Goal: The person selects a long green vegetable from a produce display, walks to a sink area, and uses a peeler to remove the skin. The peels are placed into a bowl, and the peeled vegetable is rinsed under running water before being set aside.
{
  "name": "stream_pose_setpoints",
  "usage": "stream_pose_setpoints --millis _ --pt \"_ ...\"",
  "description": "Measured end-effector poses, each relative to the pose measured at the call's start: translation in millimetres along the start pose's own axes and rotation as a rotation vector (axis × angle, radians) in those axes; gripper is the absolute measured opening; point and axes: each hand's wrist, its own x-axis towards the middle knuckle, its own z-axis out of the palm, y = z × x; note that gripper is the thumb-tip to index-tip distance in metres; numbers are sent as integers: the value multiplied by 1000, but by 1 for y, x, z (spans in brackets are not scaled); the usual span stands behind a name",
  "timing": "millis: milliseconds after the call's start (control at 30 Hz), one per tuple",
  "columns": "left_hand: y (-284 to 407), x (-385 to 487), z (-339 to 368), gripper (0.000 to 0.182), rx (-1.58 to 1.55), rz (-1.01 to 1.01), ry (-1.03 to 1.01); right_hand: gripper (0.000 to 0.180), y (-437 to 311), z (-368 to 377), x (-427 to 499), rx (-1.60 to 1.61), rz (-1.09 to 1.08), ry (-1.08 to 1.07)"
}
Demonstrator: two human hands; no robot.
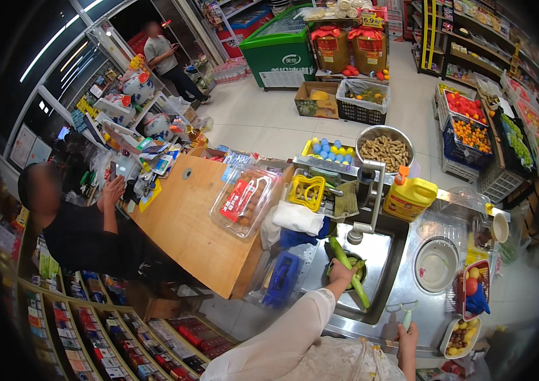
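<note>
My left hand (342,273) is shut around a long green gourd (360,292) held over the stainless steel sink (382,259). Under the gourd is a round basin or drain strainer (365,277) with more green pieces in it; my hand and the gourd partly cover it. In my right hand (408,336), by the counter's front edge, is a Y-shaped peeler (408,314) with a pale green handle. Its blade end points away from me, apart from the gourd. The tap (373,200) rises behind the sink.
Right of the sink sit a white bowl (437,265), a red basket (468,309) and a fruit tray (461,337). Behind stand a yellow jug (409,195) and a bowl of peanuts (383,147). A wooden desk (193,214) adjoins at left, with a person (83,233) beside it.
</note>
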Motion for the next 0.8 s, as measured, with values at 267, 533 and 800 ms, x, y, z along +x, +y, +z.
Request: stream_pose_setpoints --millis 267,533,800 --pt "3 4 11 84 21 -28 -1 14 -9 -5 -12 -4 27 12" --pt "-1 5 13 90 33 1 15 15 1 -9 -12 9 39 21" --pt "5 1 -2 91 -16 48 20 17 22 -11 -3 -49 9 46"
